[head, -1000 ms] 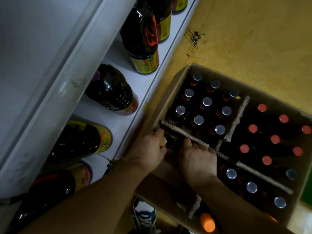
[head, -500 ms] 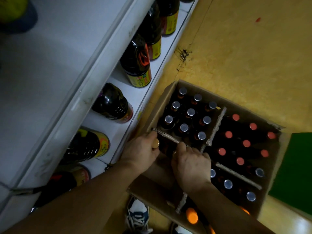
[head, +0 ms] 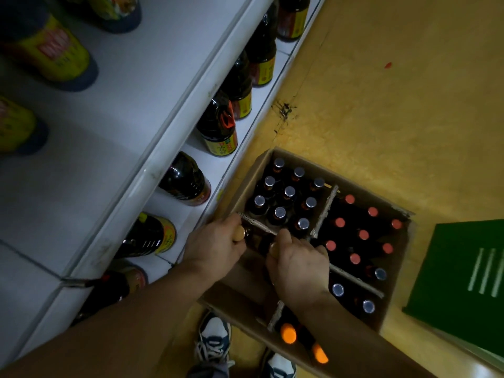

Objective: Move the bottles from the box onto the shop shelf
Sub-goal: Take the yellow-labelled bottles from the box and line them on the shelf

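Note:
A cardboard box (head: 246,178) stands on the yellow floor against the white shop shelf (head: 174,132). Cardboard dividers split it into compartments of dark bottles with silver caps (head: 289,190), red caps (head: 363,234) and orange caps (head: 288,333). My left hand (head: 215,248) grips a dark bottle with a tan cap (head: 239,232) in the near-left compartment. Beside it my right hand (head: 298,261) grips a second tan-capped bottle (head: 273,249). Both bottles' bodies are hidden in the box's shadow.
Large dark bottles with yellow labels (head: 218,126) line the lower shelf level. More yellow-labelled containers (head: 51,50) stand on the upper level. A green box (head: 463,274) lies on the floor at the right. My shoes (head: 214,339) stand below the cardboard box.
The view has pulled back and up, so more of the shelf and the green box shows. Both hands hold the same tan-capped bottles, which look slightly raised.

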A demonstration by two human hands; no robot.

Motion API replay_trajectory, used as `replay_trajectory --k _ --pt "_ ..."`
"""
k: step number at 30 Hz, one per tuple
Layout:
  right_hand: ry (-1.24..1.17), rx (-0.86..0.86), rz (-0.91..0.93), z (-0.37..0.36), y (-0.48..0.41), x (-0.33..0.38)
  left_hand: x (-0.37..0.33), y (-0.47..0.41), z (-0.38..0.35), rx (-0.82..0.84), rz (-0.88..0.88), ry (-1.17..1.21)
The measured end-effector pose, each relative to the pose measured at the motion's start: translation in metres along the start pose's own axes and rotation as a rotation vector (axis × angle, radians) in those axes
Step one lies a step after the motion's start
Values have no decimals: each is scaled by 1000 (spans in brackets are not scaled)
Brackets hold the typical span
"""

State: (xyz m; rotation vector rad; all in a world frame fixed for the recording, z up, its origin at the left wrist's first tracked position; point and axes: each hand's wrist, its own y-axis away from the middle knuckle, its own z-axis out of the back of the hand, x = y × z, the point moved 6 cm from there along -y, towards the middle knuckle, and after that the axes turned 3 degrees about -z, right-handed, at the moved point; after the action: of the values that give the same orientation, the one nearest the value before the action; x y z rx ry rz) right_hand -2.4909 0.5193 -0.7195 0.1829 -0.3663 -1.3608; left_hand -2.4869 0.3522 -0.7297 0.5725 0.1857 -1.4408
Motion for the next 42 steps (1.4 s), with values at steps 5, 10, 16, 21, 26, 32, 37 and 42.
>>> replay_trajectory --k 5,10,16,21,26,32,37,42 --pt "-3 14 -9 41 16 2 -14 18 25 -17 24 17" --pt "-65 17 9 80 39 0 -34 37 55 -36 27 26" --pt "-88 11 -22 130 72 -1 -71 65 100 -47 23 -2" --pt "-113 -17 -20 179 101 0 -101 93 141 -58 32 -3" --pt "-119 -22 -11 227 129 4 -130 120 182 -62 59 4" --pt "-123 -16 -32 281 161 7 -158 149 229 -55 113 34" --pt "-176 -26 -23 325 190 7 -185 174 269 -93 149 54" --pt "-183 -86 0 367 220 9 -211 202 307 -147 150 95"
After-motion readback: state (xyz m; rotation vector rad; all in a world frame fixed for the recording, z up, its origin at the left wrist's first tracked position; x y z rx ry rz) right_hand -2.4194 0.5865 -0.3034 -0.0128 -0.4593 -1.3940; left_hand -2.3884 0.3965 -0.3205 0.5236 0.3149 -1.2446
